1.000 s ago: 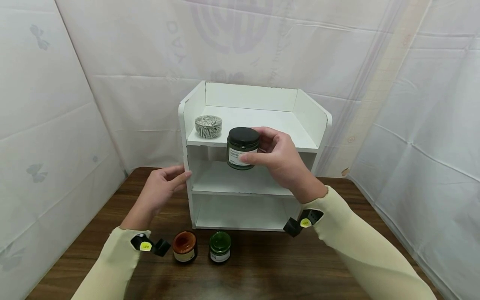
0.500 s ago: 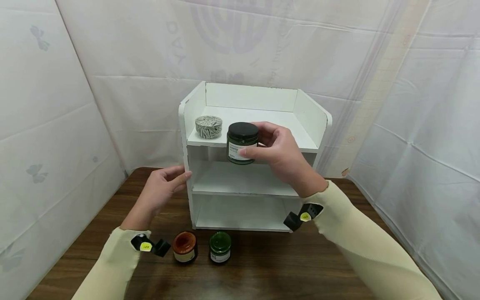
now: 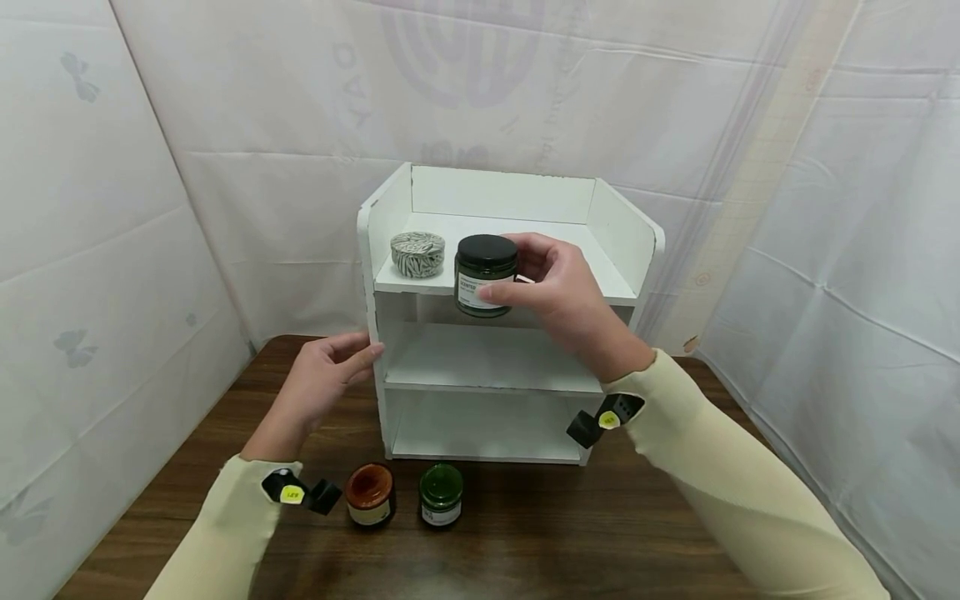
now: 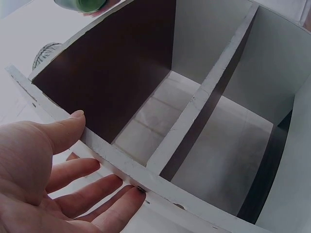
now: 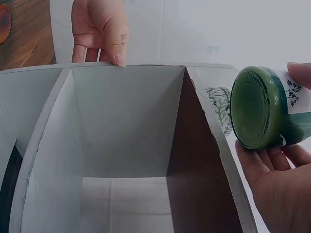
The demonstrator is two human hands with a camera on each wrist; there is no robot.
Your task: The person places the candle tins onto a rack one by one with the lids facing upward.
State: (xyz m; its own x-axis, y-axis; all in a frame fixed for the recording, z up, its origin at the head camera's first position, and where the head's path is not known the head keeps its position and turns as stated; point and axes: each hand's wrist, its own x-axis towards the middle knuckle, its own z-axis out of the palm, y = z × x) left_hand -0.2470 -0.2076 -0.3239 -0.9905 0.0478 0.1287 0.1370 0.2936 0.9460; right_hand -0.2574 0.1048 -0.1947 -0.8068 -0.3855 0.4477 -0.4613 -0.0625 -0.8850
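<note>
A green glass candle jar [image 3: 486, 279] with a black lid and white label hangs upright before the top tier of a white shelf unit [image 3: 480, 388]. My right hand [image 3: 558, 292] grips it from the right, thumb across the label. In the right wrist view the green base of the jar [image 5: 255, 109] shows close to the top board's edge. My left hand [image 3: 330, 367] rests at the shelf's left side panel. In the left wrist view its thumb [image 4: 68, 131] touches the panel's front edge, and its fairly straight fingers lie along the outer face.
A round zebra-patterned tin [image 3: 417, 254] stands at the left of the top tier. On the dark wooden table [image 3: 555, 533], an amber jar [image 3: 370, 495] and a small green jar [image 3: 441, 495] stand before the shelf. White curtains [image 3: 285, 92] surround the table.
My right hand has raised the candle jar a little, so it now overlaps more of the top tier. The left hand and the shelf have stayed put.
</note>
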